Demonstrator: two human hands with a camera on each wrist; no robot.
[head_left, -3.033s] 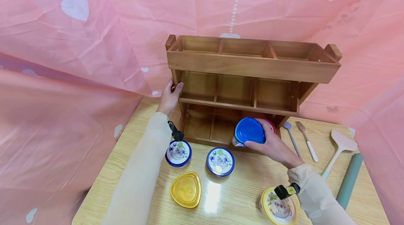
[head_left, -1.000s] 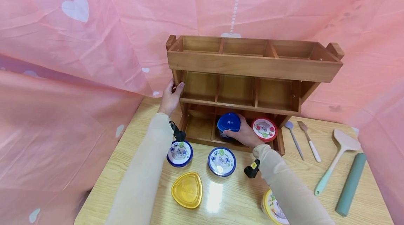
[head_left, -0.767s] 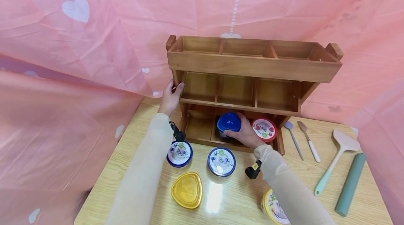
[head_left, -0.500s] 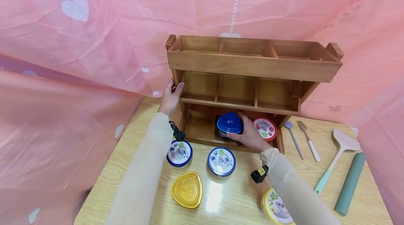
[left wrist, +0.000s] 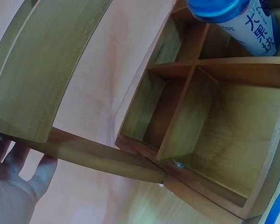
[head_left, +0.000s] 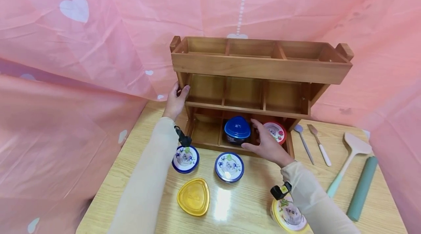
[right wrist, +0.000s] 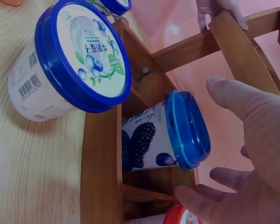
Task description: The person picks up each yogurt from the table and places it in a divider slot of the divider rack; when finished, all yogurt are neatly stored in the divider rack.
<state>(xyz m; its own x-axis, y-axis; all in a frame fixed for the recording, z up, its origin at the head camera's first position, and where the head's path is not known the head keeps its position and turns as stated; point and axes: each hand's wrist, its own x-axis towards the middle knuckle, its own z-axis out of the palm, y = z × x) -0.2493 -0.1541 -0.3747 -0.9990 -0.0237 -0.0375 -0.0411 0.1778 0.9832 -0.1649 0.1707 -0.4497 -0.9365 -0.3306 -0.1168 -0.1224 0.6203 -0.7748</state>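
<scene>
A wooden three-tier shelf (head_left: 260, 66) stands at the back of the table. My left hand (head_left: 176, 99) grips its left side post, fingers behind and thumb in front. In the bottom middle compartment stands a tub with a rounded-triangular blue lid (head_left: 237, 127), berries printed on its side in the right wrist view. Just right of this tub is my right hand (head_left: 265, 142), fingers and thumb spread and holding nothing. Partly behind that hand, a red-lidded tub (head_left: 277, 131) stands in the bottom right compartment.
Two blue-rimmed round tubs (head_left: 229, 167) stand before the shelf. Nearer are a gold-lidded tub (head_left: 193, 197) and, under the right forearm, a yellow-rimmed tub (head_left: 287, 214). On the right lie a small lilac spoon (head_left: 304, 144), a spreader (head_left: 319, 145), a spatula (head_left: 348, 155) and a green roll (head_left: 362, 189).
My right hand carried the blue-lidded tub left into the bottom middle compartment. It has since let go and drawn back to the right. The left hand has kept its grip.
</scene>
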